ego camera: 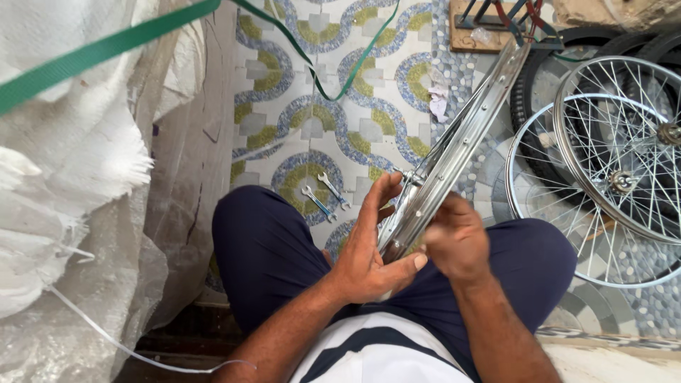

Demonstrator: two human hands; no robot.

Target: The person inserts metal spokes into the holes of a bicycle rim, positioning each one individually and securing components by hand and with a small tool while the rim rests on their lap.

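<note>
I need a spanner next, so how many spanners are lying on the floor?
2. Both lie side by side on the patterned tiles just ahead of the left knee: one spanner, the other spanner right of it. More may be hidden.

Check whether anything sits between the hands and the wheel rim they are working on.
Nothing visible does. The left hand already cups the near end of the rim, and the right hand is against it from the other side.
</note>
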